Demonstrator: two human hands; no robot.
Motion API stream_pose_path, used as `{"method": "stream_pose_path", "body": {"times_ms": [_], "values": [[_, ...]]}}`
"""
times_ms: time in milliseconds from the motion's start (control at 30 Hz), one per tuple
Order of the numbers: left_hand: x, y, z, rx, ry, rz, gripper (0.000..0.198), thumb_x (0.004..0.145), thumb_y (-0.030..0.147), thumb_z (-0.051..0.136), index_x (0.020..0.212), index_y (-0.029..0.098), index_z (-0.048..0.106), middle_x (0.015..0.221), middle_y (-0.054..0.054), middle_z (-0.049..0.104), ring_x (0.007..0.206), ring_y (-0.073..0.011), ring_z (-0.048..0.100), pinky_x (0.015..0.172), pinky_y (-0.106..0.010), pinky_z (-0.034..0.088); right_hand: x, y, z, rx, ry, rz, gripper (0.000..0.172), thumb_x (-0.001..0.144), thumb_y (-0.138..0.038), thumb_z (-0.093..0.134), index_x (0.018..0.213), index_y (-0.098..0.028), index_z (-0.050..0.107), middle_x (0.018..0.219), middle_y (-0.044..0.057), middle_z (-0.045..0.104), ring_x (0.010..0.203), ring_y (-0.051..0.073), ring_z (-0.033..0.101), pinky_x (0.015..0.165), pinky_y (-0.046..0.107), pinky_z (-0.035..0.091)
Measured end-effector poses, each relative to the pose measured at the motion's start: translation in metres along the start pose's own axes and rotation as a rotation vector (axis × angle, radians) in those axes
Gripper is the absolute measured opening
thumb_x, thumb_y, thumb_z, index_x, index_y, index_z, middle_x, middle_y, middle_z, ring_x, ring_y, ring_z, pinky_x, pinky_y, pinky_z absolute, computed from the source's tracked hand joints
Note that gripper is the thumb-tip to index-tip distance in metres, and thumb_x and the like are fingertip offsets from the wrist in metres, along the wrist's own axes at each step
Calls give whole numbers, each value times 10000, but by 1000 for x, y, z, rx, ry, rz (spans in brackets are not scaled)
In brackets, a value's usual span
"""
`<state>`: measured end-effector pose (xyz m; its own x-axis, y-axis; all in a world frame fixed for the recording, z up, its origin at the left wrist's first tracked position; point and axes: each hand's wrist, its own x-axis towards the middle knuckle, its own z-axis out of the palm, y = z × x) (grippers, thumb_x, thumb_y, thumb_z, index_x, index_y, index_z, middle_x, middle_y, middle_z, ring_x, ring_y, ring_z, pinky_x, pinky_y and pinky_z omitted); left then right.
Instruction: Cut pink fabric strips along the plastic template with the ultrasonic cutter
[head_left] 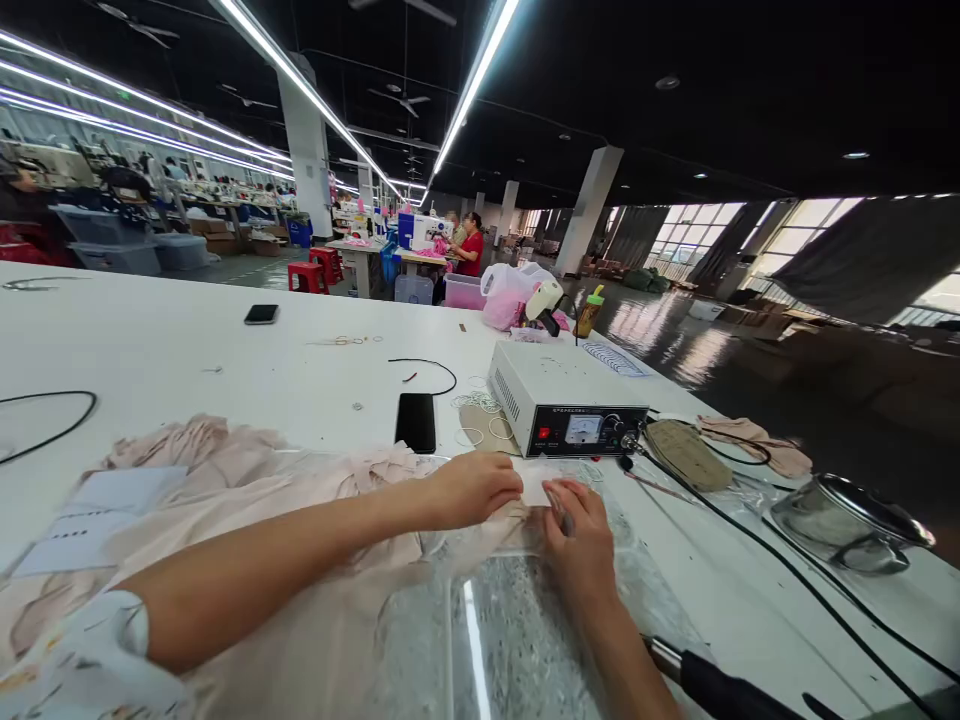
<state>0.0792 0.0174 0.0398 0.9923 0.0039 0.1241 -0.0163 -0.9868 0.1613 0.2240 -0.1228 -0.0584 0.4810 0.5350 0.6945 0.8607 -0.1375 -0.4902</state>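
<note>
Sheer pale pink fabric (300,560) spreads over the left and middle of the table and runs up between my hands. My left hand (472,488) is closed, its fingers pinching the fabric near the front of a grey box. Opposite it, my right hand (583,530) has its thumb and fingers pressed together at the fabric's whitish edge. A small greyish spot shows between those fingers, too small to name. Beneath both hands lies a clear plastic-covered glossy pad (510,620). A black-handled tool with a metal shaft (720,685) lies beside my right forearm.
The grey power box (589,425) with a dial stands just ahead, its black cable running right. Nearby are a black phone (416,422), white elastic loops (480,402), a lidded metal pot (847,525), a white paper (101,520) and scissors (341,342). A person in red (471,250) sits far back.
</note>
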Motion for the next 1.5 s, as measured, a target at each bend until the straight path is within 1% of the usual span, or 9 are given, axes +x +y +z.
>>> {"method": "stream_pose_path", "body": {"times_ms": [133,267,400,533,700,833,1033,1233,1500], "values": [[-38,23,7,39,-62,174,164,889,80,576,763,171,625,744,-28,624,701,-164,604,666,-251,461,-28,-7,-27,-17,10,-145,204,883,-197,515,992,-235,684,979,86,656,943,231,623,830,420,544],[-78,41,24,20,-160,306,114,761,97,721,770,181,644,703,-2,641,592,-157,586,585,-260,443,-67,-18,-53,0,-65,-282,235,871,-116,530,1018,-238,667,936,76,654,895,195,652,730,312,574],[-99,47,24,-37,-281,263,78,775,138,724,757,192,672,644,7,652,548,-168,603,491,-262,399,-79,-26,-62,-4,-150,-291,286,887,-113,503,1120,-233,618,1023,92,654,978,194,650,765,295,584],[-97,44,20,-103,-238,176,72,807,211,731,767,195,674,740,5,672,588,-149,630,547,-240,457,-73,-27,-57,-53,-220,-241,277,881,-213,547,1152,-222,602,1072,104,661,987,224,660,762,330,605],[-94,45,44,-32,9,212,319,889,295,662,1186,207,588,1304,-98,582,1128,-247,593,984,-336,439,-81,-22,-55,-123,-202,-225,219,884,-215,536,1095,-217,598,1007,95,677,927,237,669,751,373,605],[-103,47,58,6,26,203,256,919,272,605,1165,212,572,1232,-83,602,1083,-227,592,915,-306,434,-96,-14,-61,-195,-164,-167,198,914,-241,499,1085,-205,593,939,100,676,857,246,672,716,403,596],[-94,51,48,18,-3,219,80,907,200,585,987,202,593,899,-24,631,792,-172,609,781,-283,417,-104,-4,-73,-239,-145,-121,210,935,-232,468,1097,-225,601,963,75,689,912,216,682,739,334,591],[-65,54,56,-14,69,378,284,947,252,565,1228,215,536,1310,-67,577,1172,-239,548,1034,-353,348,-104,1,-85,-269,-117,-170,265,957,-207,414,1146,-223,599,997,74,706,921,197,693,693,284,595],[-66,51,42,-127,-55,348,172,931,227,578,1102,226,579,1162,-38,642,1049,-225,593,980,-345,352,-102,11,-90,-253,-92,-162,282,924,-135,449,1142,-205,613,993,79,715,920,212,696,693,297,597]]}}
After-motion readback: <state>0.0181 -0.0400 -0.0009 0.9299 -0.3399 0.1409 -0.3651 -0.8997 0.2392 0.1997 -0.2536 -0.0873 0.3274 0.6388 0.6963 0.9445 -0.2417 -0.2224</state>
